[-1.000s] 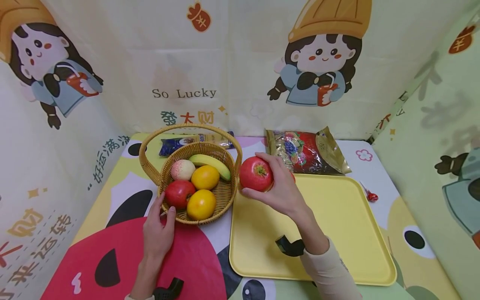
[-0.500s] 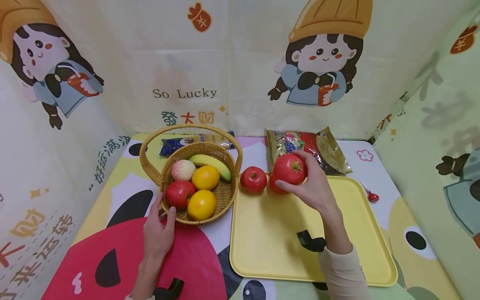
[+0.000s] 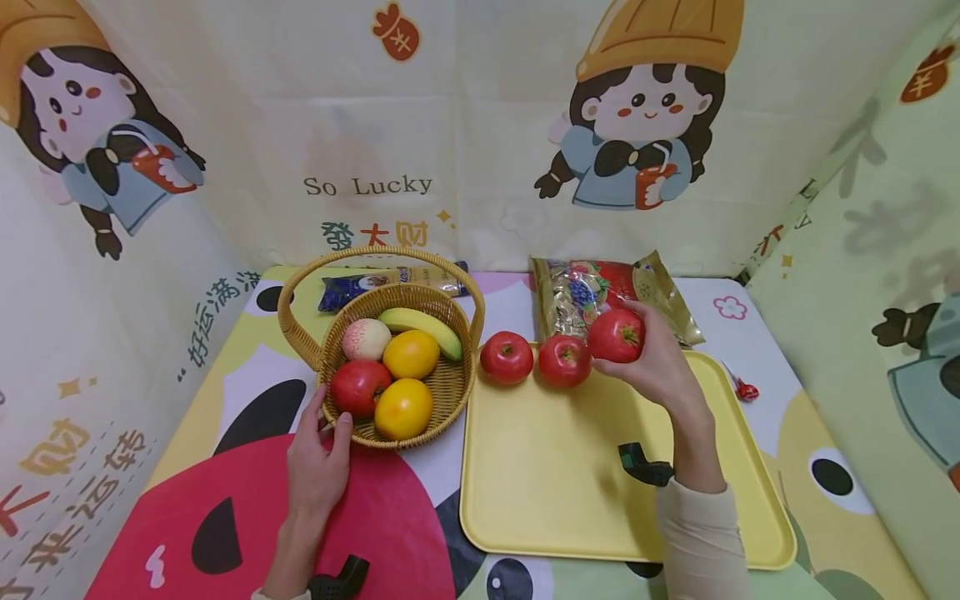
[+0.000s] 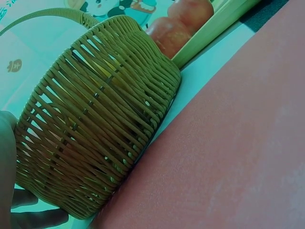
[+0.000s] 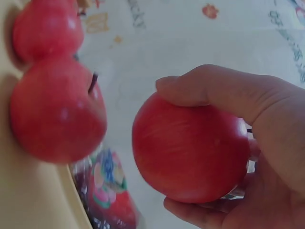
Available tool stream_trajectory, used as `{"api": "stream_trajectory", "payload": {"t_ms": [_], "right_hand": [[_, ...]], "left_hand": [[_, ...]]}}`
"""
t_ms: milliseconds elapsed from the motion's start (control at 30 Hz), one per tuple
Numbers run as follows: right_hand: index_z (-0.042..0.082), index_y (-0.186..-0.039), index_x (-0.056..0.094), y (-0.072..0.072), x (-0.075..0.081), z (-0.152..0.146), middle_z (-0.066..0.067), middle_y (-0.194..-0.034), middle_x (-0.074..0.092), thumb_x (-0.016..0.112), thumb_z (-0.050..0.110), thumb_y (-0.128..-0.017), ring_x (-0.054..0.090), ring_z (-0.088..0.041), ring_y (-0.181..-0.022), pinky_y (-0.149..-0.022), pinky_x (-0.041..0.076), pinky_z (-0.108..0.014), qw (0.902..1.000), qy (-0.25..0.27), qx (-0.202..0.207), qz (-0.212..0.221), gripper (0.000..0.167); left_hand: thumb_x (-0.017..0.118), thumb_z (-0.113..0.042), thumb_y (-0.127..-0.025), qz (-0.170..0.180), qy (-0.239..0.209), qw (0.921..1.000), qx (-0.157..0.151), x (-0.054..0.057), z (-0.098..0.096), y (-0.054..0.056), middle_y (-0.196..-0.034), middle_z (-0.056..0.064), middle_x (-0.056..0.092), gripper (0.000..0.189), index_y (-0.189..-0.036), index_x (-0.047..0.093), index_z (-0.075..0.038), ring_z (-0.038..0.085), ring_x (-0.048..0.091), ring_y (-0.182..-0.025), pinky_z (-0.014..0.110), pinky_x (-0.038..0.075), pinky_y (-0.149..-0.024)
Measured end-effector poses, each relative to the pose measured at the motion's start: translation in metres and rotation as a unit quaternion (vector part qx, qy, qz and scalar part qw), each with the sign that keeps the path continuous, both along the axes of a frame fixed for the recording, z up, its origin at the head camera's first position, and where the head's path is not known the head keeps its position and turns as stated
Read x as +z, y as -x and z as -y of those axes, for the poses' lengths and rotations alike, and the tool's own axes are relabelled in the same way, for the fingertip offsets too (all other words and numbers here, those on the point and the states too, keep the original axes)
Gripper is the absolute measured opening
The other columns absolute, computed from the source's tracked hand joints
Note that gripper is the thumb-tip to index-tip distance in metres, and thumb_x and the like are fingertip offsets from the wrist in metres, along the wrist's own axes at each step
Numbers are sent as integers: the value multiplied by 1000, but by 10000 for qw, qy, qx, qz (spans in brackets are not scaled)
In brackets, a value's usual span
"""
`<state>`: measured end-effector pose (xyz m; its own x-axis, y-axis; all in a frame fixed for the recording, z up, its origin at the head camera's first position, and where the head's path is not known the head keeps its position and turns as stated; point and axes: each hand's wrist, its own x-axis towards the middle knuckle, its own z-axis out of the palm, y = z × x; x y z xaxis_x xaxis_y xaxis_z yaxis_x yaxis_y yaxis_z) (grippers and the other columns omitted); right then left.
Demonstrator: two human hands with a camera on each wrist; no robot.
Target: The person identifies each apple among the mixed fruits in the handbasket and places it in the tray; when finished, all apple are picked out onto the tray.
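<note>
My right hand holds a red apple above the back of the yellow tray, thumb and fingers on opposite sides of it in the right wrist view. Just left of it, two more red apples sit side by side along the tray's back edge. At the wicker basket, my left hand grips the front left side, thumb near the rim and fingers along the outer wall. Inside lie a banana, a pale pink-speckled fruit, a red fruit and two yellow-orange fruits.
Behind the tray lies a gold and red candy bag. A blue and tan packet is partly hidden behind the basket's tall handle. A red lollipop lies right of the tray. Printed cloth walls enclose the table.
My right hand has carried its apple rightward from beside the basket to right of the two tray apples, which are now uncovered. My left hand stays at the basket.
</note>
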<state>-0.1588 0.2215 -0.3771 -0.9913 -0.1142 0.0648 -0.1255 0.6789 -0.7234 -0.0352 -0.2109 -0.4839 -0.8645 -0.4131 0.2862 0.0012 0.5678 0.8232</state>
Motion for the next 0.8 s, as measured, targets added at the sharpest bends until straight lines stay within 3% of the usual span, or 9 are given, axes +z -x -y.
{"api": "stream_trajectory", "payload": {"t_ms": [233,433,600,800], "right_hand": [[2,-150,27,7,-11,-15,-26,-144,39,86,23,-76,42,-46,-130,-94,52,-64,9988,-291,-44,387,97],[-6,-142,33,14,-26,-21,-30,-137,43,85,19,-76,45,-46,-124,-95,51,-63,9967,-624,148,500,88],[-5,-142,34,18,-36,-23,-33,-139,35,84,24,-77,42,-49,-123,-95,50,-64,9913,-1006,143,835,87],[-5,-144,31,21,-44,-25,-34,-140,31,85,27,-77,40,-51,-124,-98,48,-66,9883,-1027,118,1121,92]], "left_hand": [[59,-21,-99,20,3,10000,8,-1,0,2,-149,16,51,57,-151,43,-7,37,67,-113,-2,38,-87],[59,-21,-99,51,3,10000,-5,-1,0,1,-150,17,51,57,-152,43,-8,38,66,-113,-3,37,-87],[59,-21,-99,77,-24,10000,-28,0,0,0,-150,17,50,57,-152,42,-8,39,66,-114,-3,37,-87],[59,-22,-99,120,-36,9999,-38,2,0,-1,-150,17,50,57,-152,42,-8,38,66,-114,-2,37,-87]]}}
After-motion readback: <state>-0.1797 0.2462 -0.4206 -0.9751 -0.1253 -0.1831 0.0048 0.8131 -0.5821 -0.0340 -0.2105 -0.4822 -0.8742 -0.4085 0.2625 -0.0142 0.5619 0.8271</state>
